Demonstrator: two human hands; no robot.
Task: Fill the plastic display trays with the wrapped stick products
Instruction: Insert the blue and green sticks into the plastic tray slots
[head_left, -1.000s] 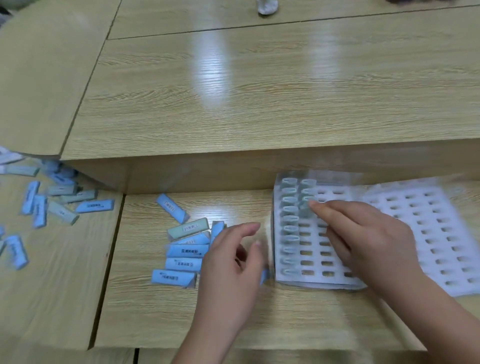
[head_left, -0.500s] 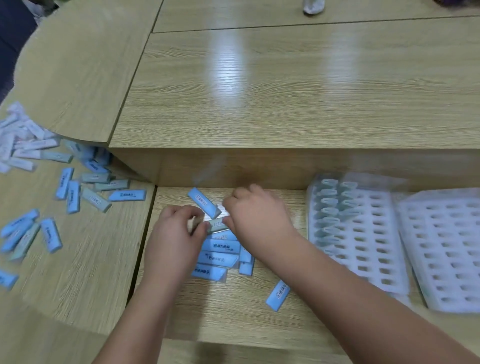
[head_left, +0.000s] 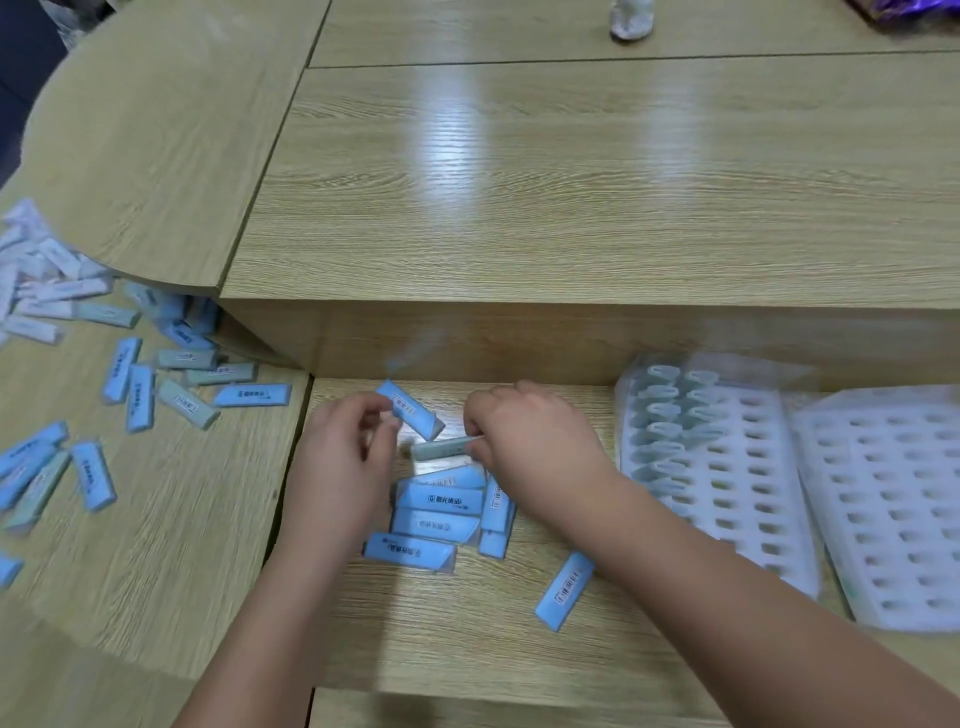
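Blue wrapped sticks lie in a small pile (head_left: 439, 512) on the low wooden table, under and between my hands. My right hand (head_left: 530, 441) pinches a greenish wrapped stick (head_left: 441, 448) by its right end, just above the pile. My left hand (head_left: 345, 457) has curled fingers at the near end of a blue stick (head_left: 413, 410); whether it grips that stick I cannot tell. One loose blue stick (head_left: 565, 588) lies nearer me. A white plastic tray (head_left: 727, 483) with rows of slots sits to the right, a few sticks in its far left slots. A second tray (head_left: 883, 509) lies beside it.
Many more blue and white wrapped sticks (head_left: 130, 384) are scattered over the rounded table section on the left. A raised wooden step (head_left: 519, 332) borders the work area at the back. A small white object (head_left: 630, 21) stands far off on the upper table.
My right hand left the tray and crossed to the stick pile, where it now pinches a greenish stick. My left hand moved up to the far side of the pile. The view shifted left.
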